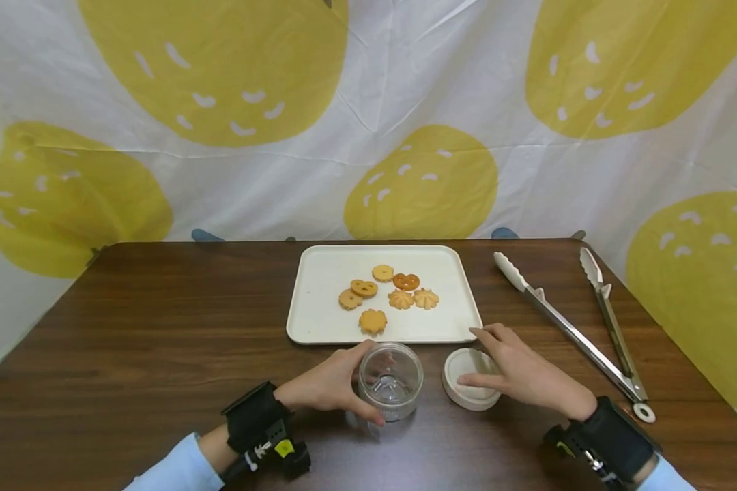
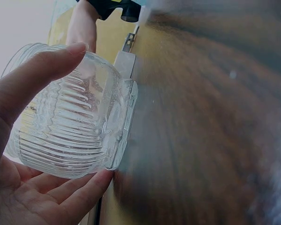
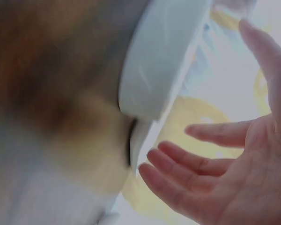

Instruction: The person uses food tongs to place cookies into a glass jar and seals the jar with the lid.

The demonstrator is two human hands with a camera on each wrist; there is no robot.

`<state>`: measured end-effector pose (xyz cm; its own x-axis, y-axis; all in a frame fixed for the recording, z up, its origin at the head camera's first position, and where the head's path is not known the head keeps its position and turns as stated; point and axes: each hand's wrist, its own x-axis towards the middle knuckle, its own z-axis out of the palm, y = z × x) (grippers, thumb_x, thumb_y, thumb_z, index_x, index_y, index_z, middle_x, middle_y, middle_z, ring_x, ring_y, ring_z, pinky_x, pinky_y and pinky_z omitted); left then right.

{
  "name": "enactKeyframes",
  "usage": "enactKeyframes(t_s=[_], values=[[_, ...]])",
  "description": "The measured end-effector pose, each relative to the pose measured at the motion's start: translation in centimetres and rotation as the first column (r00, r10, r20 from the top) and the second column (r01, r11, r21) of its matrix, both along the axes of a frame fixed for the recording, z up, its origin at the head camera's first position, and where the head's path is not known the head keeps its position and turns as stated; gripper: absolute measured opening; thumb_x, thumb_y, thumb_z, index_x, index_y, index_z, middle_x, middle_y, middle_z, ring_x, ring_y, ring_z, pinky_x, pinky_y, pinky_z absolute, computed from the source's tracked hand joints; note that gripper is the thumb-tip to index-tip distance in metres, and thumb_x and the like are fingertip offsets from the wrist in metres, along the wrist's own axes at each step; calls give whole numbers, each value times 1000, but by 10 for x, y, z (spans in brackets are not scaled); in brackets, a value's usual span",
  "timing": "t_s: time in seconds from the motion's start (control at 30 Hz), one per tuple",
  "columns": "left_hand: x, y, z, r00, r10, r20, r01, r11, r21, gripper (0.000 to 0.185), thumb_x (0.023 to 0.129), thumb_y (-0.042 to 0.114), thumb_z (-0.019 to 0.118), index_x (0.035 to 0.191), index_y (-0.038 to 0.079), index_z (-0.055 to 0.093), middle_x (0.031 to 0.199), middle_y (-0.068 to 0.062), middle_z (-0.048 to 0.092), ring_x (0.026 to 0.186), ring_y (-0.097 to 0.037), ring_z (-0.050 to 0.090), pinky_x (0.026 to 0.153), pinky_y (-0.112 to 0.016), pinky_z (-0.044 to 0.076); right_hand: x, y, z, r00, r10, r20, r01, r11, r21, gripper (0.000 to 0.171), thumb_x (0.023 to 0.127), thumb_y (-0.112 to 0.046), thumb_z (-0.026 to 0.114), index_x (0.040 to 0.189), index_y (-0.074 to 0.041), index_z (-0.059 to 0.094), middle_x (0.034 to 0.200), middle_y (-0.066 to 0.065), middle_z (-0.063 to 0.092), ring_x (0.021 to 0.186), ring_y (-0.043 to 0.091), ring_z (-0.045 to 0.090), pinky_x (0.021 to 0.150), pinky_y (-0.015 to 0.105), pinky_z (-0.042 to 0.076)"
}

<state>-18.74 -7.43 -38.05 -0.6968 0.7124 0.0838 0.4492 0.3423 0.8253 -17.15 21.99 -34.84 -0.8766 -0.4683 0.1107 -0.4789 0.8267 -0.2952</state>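
An uncapped clear glass jar stands upright on the table in front of the tray. My left hand holds its left side, thumb in front and fingers behind. Ribbed glass shows between thumb and fingers in the left wrist view. To the right of the jar lies a round white lid. Over the lid's right part hovers my right hand, its thumb and fingers spread. From the right wrist, the lid appears apart from the extended fingers.
Behind the jar is a white tray bearing several cookies and a pretzel-shaped one. Long metal tongs with pale tips lie spread at the right. A fruit-patterned cloth hangs behind the dark wooden table.
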Motion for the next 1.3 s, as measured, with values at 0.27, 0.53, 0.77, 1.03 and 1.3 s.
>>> enactKeyframes(t_s=[0.27, 0.53, 0.77, 1.03, 1.3], values=[[-1, -1, 1, 1000, 16, 4, -16, 1000, -6, 80, 57, 27, 84, 123, 11, 42, 110, 0, 57, 102, -13, 52, 90, -27, 40, -27, 38, 14, 971, -239, -16, 239, 971, -2, 81, 79, -47, 62, 124, 17, 37, 115, 38, 40, 106, 48, 39, 84, 57, 38], [-2, -1, -1, 1000, 5, 9, -5, 1000, 3, 79, 58, 27, 84, 122, 11, 42, 111, -2, 57, 102, -15, 52, 90, -27, 40, -47, 73, 11, 885, -452, 115, 436, 889, 143, 109, 71, -63, 59, 125, 23, 18, 114, 50, 21, 104, 63, 22, 79, 67, 30], [-1, -1, -2, 1000, 13, 26, -13, 1000, 2, 78, 58, 26, 84, 122, 11, 42, 111, -1, 57, 103, -14, 52, 90, -27, 39, -62, 93, 9, 816, -533, 224, 438, 823, 362, 122, 67, -69, 57, 118, 32, 12, 102, 58, 24, 96, 67, 29, 82, 65, 32], [-1, -1, -3, 1000, 0, 18, 0, 1000, 15, 76, 58, 26, 84, 121, 10, 43, 111, -2, 57, 102, -15, 52, 90, -27, 40, -72, 113, 7, 791, -553, 262, 440, 811, 385, 115, 71, -65, 55, 111, 36, 19, 105, 57, 26, 98, 68, 30, 82, 64, 34], [-1, -1, -3, 1000, -2, 17, 2, 1000, 21, 77, 58, 25, 84, 122, 11, 43, 111, -3, 57, 103, -15, 52, 91, -27, 39, -79, 124, 7, 740, -611, 279, 507, 781, 364, 114, 70, -68, 54, 112, 33, 23, 103, 53, 30, 97, 62, 33, 80, 60, 34]])
